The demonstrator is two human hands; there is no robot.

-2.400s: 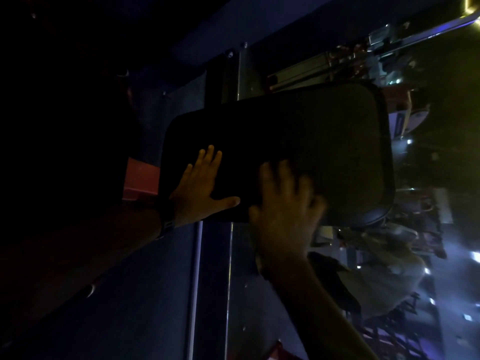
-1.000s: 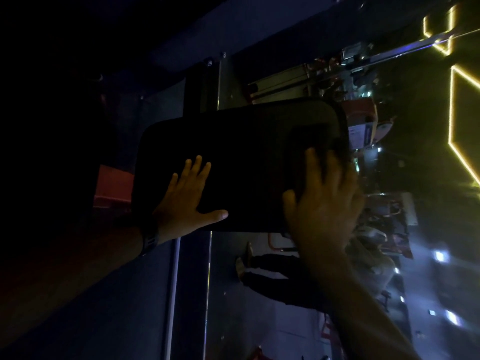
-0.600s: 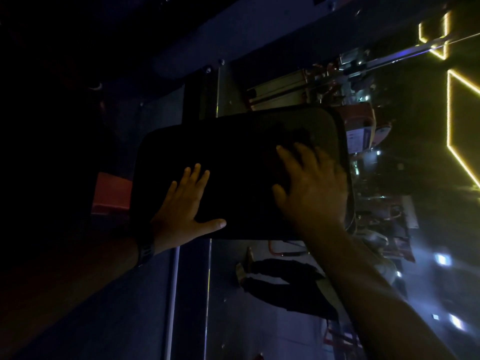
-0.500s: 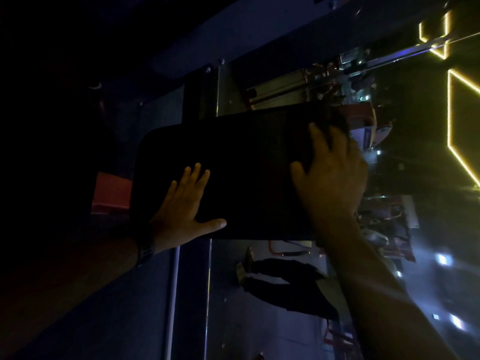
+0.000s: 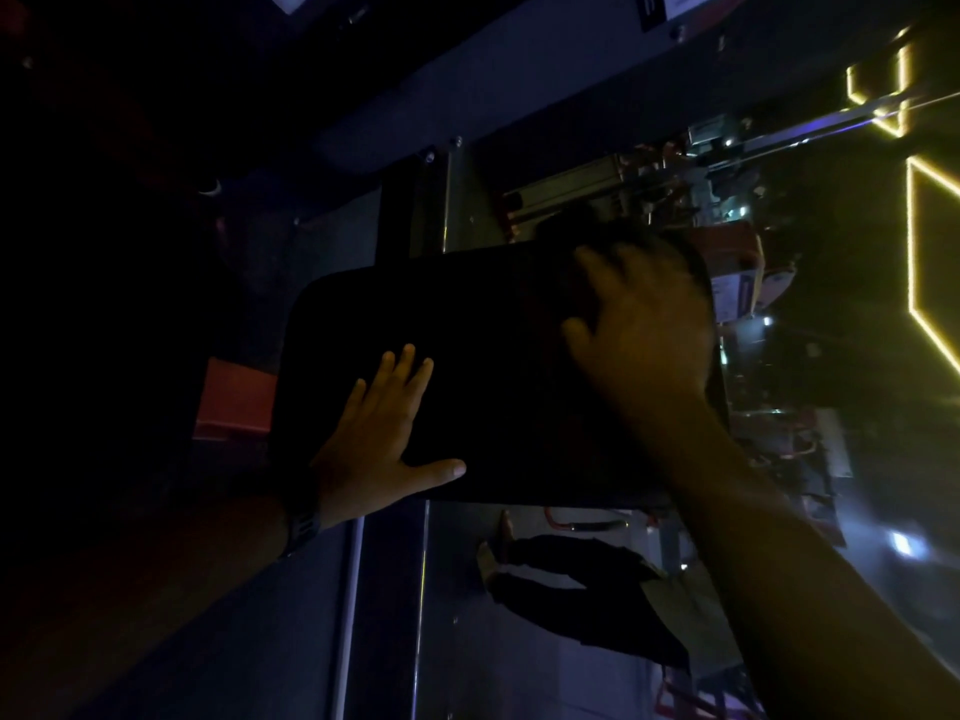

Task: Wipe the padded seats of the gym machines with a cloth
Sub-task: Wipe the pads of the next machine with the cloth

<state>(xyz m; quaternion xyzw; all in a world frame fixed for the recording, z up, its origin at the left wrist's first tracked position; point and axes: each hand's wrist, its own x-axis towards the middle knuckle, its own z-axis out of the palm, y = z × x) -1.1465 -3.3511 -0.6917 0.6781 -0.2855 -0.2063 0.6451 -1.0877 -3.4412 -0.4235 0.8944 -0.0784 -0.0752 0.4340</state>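
A black padded seat [image 5: 493, 366] of a gym machine fills the middle of the dim head view. My left hand [image 5: 379, 439] lies flat on its lower left part, fingers straight and thumb spread. My right hand [image 5: 644, 324] presses on the pad's upper right corner, blurred by motion. A dark cloth [image 5: 623, 236] shows as a bulge beyond its fingertips at the pad's top edge; how the fingers lie on it is hard to make out.
A metal bracket and post [image 5: 441, 200] carry the pad from behind. A red block [image 5: 234, 402] sits to the pad's left. Two chrome rails [image 5: 353, 615] run down below. A mirror at right reflects a person's legs [image 5: 571, 589] and yellow light strips [image 5: 914, 226].
My right hand has swept over the pad's right half, down, up, and now sits at the top right corner. My left hand has stayed flat in place.
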